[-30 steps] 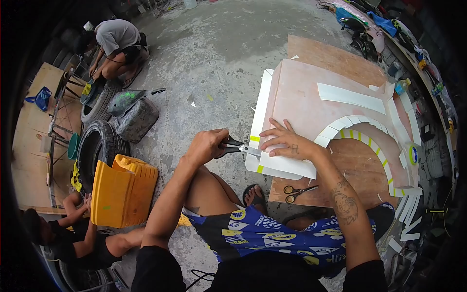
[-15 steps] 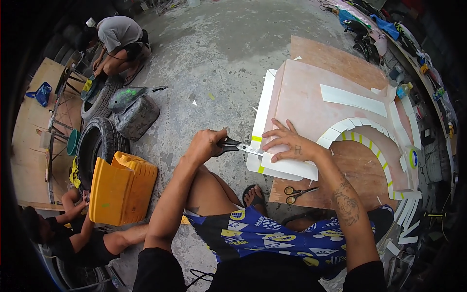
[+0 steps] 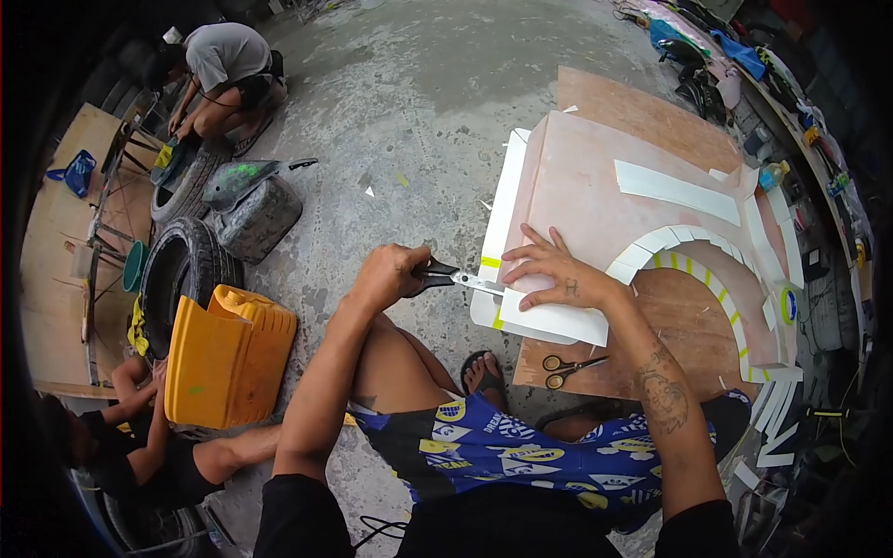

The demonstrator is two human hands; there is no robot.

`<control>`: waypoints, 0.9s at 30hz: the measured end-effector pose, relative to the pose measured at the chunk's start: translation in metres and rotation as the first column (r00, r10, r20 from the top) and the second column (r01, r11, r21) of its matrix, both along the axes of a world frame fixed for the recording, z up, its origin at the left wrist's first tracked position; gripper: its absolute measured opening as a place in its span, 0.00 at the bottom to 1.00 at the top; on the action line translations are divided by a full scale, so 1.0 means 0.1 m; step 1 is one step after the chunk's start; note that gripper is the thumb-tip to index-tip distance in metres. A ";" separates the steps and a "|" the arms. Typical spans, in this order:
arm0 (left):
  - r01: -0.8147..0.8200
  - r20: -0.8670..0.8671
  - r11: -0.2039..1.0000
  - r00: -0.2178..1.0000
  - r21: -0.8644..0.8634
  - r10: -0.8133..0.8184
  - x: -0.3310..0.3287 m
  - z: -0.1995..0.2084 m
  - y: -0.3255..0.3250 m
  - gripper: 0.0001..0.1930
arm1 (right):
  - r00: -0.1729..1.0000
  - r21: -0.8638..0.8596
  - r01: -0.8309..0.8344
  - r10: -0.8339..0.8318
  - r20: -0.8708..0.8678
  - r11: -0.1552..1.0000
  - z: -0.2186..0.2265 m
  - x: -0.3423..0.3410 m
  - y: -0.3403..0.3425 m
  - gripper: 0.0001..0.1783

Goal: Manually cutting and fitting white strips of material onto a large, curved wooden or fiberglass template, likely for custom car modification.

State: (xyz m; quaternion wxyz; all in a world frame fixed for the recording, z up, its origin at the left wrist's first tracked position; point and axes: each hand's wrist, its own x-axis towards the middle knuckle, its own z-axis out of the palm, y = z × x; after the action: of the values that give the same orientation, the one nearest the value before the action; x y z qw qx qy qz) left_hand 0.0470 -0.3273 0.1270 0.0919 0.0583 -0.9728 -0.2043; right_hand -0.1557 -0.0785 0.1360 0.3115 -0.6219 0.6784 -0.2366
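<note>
My left hand [image 3: 391,277] grips a pair of black-handled scissors [image 3: 465,279], its fingers wrapped round the handles. The blades reach the front left edge of a white card strip [image 3: 549,321], just beside my right hand's fingertips. Spread flat, my right hand [image 3: 558,277] presses on that strip and the corner of a large pale moulded panel [image 3: 577,177]. White strips with yellow tape marks line the panel's left edge and its round cutout. The lower blade's full length is hard to make out against the white card.
The panel lies on a brown board [image 3: 642,372] that also holds a second pair of scissors [image 3: 563,372]. A yellow plastic container [image 3: 233,363], tyres [image 3: 191,274] and two other people [image 3: 233,74] are at the left. White offcuts [image 3: 777,418] lie at the right.
The scissors and my left hand have shifted very slightly. My right hand stays in place on the panel. At the lower left, the other person's arms have moved a little.
</note>
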 end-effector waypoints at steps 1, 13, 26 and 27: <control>-0.004 0.000 1.000 1.000 0.001 0.004 -0.01 0.00 -0.01 0.08 | 1.000 0.001 -0.004 0.004 0.000 1.000 0.01 0.00 0.00 0.23; -0.036 0.051 0.999 0.998 0.037 0.035 -0.05 -0.01 -0.02 0.08 | 1.000 0.013 0.004 -0.004 0.015 1.000 0.01 0.01 -0.01 0.22; -0.061 0.083 0.998 0.995 0.036 0.057 -0.06 0.04 -0.06 0.07 | 1.000 0.012 0.001 -0.001 -0.009 1.000 0.00 0.01 -0.02 0.22; -0.054 0.123 0.998 0.991 0.037 0.049 -0.07 0.06 -0.08 0.07 | 1.000 0.010 -0.006 0.007 -0.015 1.000 0.00 0.01 -0.02 0.23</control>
State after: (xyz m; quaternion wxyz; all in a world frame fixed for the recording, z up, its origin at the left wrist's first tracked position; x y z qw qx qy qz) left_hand 0.0396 -0.3350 0.1328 0.0361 0.0978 -0.9705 -0.2175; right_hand -0.1548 -0.0803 0.1360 0.3102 -0.6243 0.6799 -0.2274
